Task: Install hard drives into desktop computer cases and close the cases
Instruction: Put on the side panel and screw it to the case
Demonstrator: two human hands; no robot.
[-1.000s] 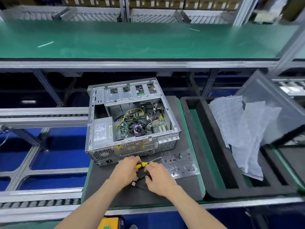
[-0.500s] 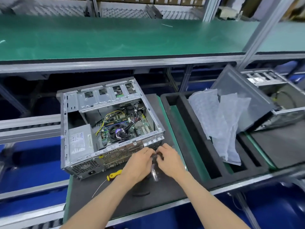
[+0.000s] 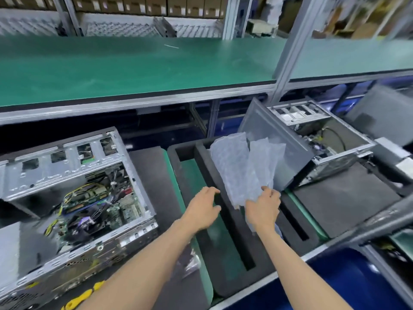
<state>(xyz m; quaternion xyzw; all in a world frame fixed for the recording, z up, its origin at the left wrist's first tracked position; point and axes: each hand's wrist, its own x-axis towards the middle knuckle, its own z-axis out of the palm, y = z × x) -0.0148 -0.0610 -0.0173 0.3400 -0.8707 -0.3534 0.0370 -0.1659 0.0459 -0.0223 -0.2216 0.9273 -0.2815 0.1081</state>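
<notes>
Two hands: right hand fingers pinch bubble-wrap sheets, left hand spread

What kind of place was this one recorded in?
Most likely a computer assembly line: open desktop cases on foam-lined trays, long green workbench shelving, and stacked cartons behind.

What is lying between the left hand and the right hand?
In the head view, a black foam ridge of the tray and the lower end of the bubble wrap separate the left hand from the right hand.
</notes>
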